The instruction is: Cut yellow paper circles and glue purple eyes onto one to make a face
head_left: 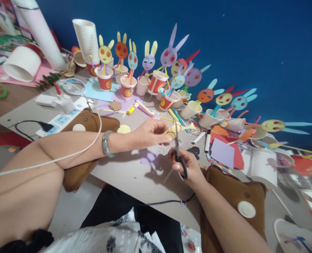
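Pinched between the fingers of my left hand is a small pale yellow paper piece with a narrow part pointing right. Black-handled scissors are in my right hand, fingers through the handles. Their blades point up and cross the yellow paper just right of my left fingertips. Both hands are raised over the grey table. Below them a purple paper square lies on the table, and a yellow paper disc is behind my left wrist.
Paper cups with paper rabbit figures stand in a row along the blue wall. Stacked white cups rise at the back left. A power strip, white cable, brown cushions, markers and purple paper surround the hands.
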A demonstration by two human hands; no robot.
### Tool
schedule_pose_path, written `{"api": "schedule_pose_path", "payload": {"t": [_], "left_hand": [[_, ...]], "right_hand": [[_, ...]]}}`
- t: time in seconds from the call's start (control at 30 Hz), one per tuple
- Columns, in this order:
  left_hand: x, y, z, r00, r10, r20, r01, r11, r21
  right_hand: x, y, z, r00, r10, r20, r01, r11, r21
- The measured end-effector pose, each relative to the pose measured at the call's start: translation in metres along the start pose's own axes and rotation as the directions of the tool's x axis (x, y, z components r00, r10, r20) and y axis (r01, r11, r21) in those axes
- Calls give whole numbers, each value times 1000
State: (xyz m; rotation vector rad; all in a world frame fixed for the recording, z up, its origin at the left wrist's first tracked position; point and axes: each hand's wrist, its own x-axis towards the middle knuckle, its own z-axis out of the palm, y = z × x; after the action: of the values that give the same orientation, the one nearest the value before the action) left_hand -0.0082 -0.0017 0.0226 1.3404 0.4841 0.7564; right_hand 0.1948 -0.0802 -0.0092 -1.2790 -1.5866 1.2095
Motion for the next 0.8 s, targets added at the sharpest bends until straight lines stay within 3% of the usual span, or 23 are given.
{"api": "schedule_pose_path", "payload": {"t": [0.8], "left_hand": [[0, 0, 0, 999, 46, -13, -46, 999, -11]], "right_hand": [[-2, 9, -3, 1000, 4, -15, -3, 998, 64]]}}
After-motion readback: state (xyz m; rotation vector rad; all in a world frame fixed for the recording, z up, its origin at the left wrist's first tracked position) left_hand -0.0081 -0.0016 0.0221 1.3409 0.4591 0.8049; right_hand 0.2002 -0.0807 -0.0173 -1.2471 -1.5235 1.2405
